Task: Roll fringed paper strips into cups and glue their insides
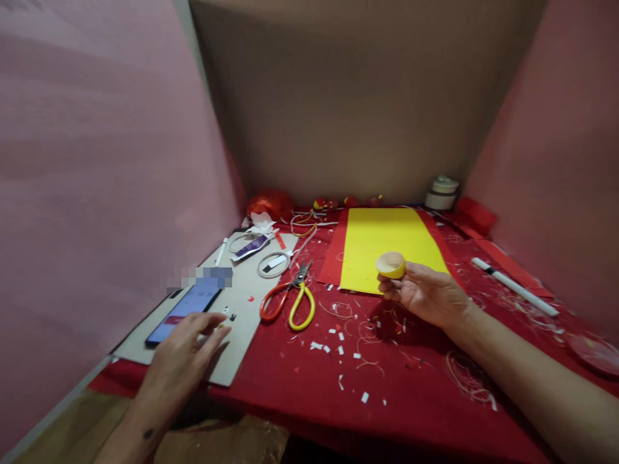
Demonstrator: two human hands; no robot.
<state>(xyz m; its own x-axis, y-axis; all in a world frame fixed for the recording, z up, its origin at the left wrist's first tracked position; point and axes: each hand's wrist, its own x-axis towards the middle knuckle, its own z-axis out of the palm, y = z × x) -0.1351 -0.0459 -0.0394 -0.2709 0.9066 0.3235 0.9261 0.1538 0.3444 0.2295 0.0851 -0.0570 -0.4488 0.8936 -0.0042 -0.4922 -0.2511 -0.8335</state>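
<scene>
My right hand holds up a small cup-shaped coil of paper, with pale concentric rings inside and a yellow outer side. Its fingers grip it from below and from the right, above the red-covered table. At the left, my left hand is over the grey board, with index finger and thumb slightly apart. Tiny dark and white bits lie by its fingertips. Just beyond that hand is a phone with a lit screen. Between the hands lie scissors with one red and one yellow handle, blades pointing away.
Yellow and red corrugated sheets lie at the back centre. White paper scraps and thin curled strips litter the red cloth. A white pen rests at right. Walls close in both sides; a lidded white container stands at the back.
</scene>
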